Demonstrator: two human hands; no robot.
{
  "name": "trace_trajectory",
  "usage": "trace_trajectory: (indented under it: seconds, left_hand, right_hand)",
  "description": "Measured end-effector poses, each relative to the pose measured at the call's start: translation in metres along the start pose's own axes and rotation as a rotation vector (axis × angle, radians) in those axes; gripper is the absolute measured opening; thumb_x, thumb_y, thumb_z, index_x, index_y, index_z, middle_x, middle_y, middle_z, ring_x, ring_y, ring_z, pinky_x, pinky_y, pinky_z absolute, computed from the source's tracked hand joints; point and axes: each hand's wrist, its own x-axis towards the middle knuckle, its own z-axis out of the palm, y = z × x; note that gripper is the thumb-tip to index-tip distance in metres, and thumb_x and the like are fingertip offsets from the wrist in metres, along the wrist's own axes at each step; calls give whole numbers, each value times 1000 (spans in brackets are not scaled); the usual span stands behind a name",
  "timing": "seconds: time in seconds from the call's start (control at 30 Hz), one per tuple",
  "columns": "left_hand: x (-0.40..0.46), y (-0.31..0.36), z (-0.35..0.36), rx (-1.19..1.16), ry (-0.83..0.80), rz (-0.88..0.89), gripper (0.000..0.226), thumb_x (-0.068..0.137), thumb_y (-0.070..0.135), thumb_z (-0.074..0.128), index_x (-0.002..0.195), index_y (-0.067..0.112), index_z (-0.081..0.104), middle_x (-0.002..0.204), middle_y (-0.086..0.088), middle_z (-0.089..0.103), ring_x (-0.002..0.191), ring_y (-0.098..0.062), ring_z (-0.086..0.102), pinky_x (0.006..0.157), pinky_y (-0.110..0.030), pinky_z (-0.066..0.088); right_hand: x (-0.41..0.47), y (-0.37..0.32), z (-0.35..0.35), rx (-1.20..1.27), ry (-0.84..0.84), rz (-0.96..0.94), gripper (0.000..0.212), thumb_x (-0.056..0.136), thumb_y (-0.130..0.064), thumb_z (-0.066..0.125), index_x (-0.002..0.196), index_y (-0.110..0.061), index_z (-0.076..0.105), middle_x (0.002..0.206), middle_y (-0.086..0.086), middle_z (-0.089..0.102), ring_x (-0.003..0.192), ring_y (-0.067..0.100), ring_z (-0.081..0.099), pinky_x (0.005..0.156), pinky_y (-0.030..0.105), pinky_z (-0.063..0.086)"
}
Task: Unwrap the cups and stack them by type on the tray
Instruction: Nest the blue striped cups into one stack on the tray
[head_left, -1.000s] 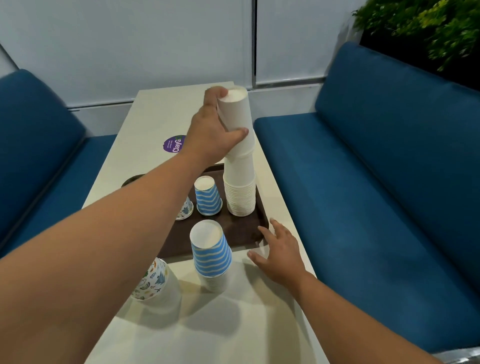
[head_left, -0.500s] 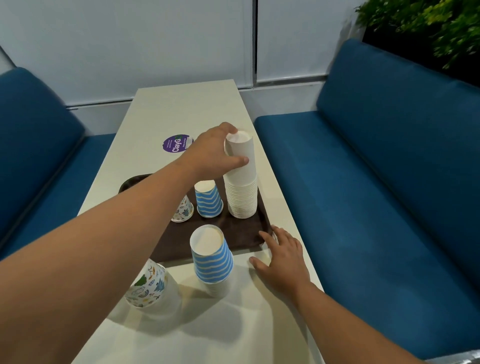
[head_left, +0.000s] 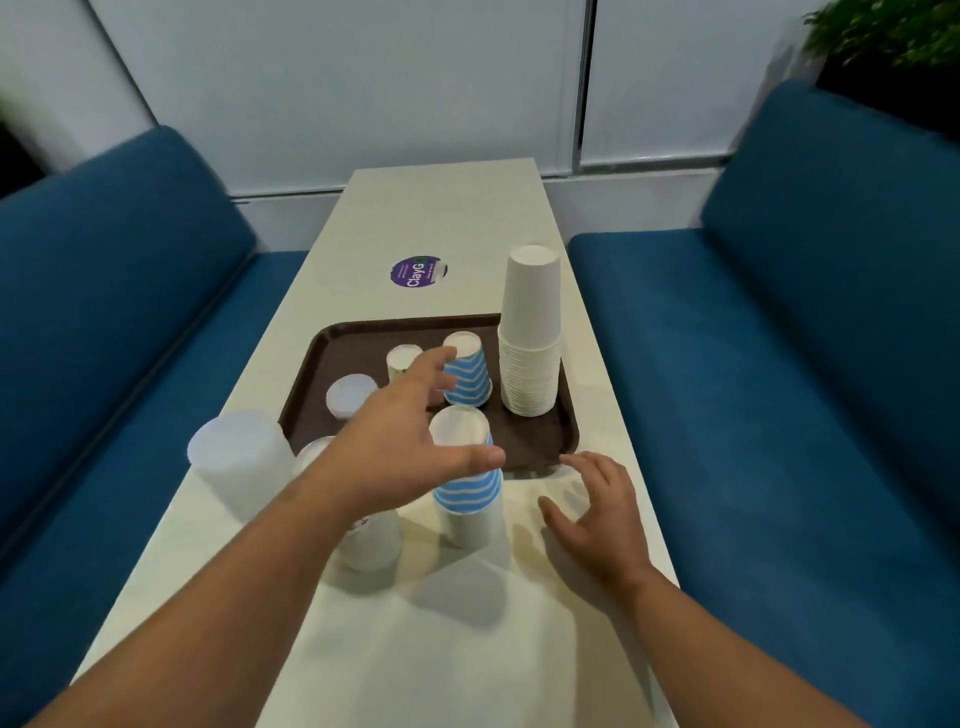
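Observation:
A tall stack of white cups (head_left: 531, 353) stands upside down at the right end of the brown tray (head_left: 540, 441). A blue-striped cup (head_left: 470, 379), a small patterned cup (head_left: 402, 359) and a clear lidded cup (head_left: 350, 395) also stand on the tray. In front of the tray, on the table, is a wrapped stack of blue-striped cups (head_left: 467, 488). My left hand (head_left: 400, 447) hovers open just left of that stack, fingers spread. My right hand (head_left: 597, 512) is open beside it on the right, low over the table.
Wrapped clear cups (head_left: 239, 467) and a wrapped patterned stack (head_left: 369, 540) stand on the cream table (head_left: 467, 649) at my left forearm. A purple sticker (head_left: 418, 270) lies farther back. Blue sofas (head_left: 779, 415) flank the table on both sides.
My left hand has let go of the white stack, which now stands on the tray, and has come back toward the blue-striped stack. My right hand has lifted slightly. The view has tilted.

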Motion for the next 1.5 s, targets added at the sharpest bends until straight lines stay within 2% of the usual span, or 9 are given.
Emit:
trace_trajectory:
  seconds: [0.13, 0.3, 0.4, 0.47, 0.57, 0.73, 0.87, 1.1, 1.5]
  left_hand:
    - [-12, -29, 45, -224, 162, -10, 92, 63, 29, 89, 127, 57, 30, 121, 28, 54, 108, 17, 51, 91, -5, 38]
    - [-7, -44, 87, -406, 159, -43, 65, 64, 26, 85, 115, 46, 50, 109, 25, 66, 104, 0, 63, 95, -31, 52]
    - [3, -28, 107, -425, 91, 8, 60, 64, 25, 85, 113, 41, 53, 105, 21, 68, 101, -2, 65, 91, -29, 52]
    - [10, -17, 117, -428, 37, 36, 60, 65, 22, 86, 112, 41, 54, 103, 20, 69, 100, -2, 66, 90, -27, 52]
    - [19, -9, 126, -454, 14, 54, 65, 62, 25, 87, 119, 34, 56, 107, 13, 70, 102, -8, 66, 94, -37, 54]
    - [24, -3, 124, -486, 59, 66, 67, 59, 37, 86, 119, 33, 56, 110, 11, 69, 104, -11, 66, 93, -42, 54]
    - [29, 5, 118, -505, 56, 84, 71, 61, 37, 85, 123, 29, 54, 113, 8, 69, 105, -12, 66, 94, -42, 54]
    - [38, 17, 117, -515, 16, 104, 70, 61, 39, 84, 122, 29, 52, 112, 9, 69, 104, -12, 67, 95, -43, 53]
    - [45, 26, 109, -661, 108, 148, 70, 69, 36, 80, 128, 31, 43, 120, -1, 64, 110, -22, 65, 96, -50, 51]
  right_hand:
    - [-12, -4, 4, 153, -141, 32, 70, 69, -55, 68, 130, -23, 58, 126, -9, 49, 110, 5, 53, 93, 25, 50]
    - [-22, -12, 1, 237, -215, 63, 91, 61, -60, 78, 140, -25, 48, 136, -9, 50, 117, 1, 52, 95, 6, 39]
    - [-21, -14, -3, 294, -189, 141, 101, 56, -62, 82, 143, -28, 44, 141, -14, 50, 123, 0, 50, 101, 17, 44]
    - [-19, -18, -8, 354, -120, 167, 92, 55, -53, 86, 137, -37, 47, 133, -18, 57, 120, 2, 56, 96, 24, 50]
    - [-16, -28, -16, 370, -39, 206, 63, 57, -42, 82, 113, -50, 53, 111, -24, 66, 103, -5, 63, 81, 10, 48]
    - [-16, -32, -18, 385, -24, 241, 58, 60, -43, 82, 111, -42, 54, 102, -26, 66, 94, -12, 62, 71, 2, 43]
    - [-15, -27, -16, 390, -14, 257, 61, 68, -27, 88, 120, -33, 56, 107, -21, 68, 97, -6, 64, 75, 8, 48]
    - [-13, -18, -14, 415, 47, 273, 64, 65, -30, 86, 122, -32, 56, 113, -10, 69, 101, 12, 68, 85, 44, 58]
    - [-13, -24, -17, 438, 64, 252, 59, 65, -18, 88, 114, -34, 58, 107, -12, 69, 97, 11, 67, 83, 39, 57]
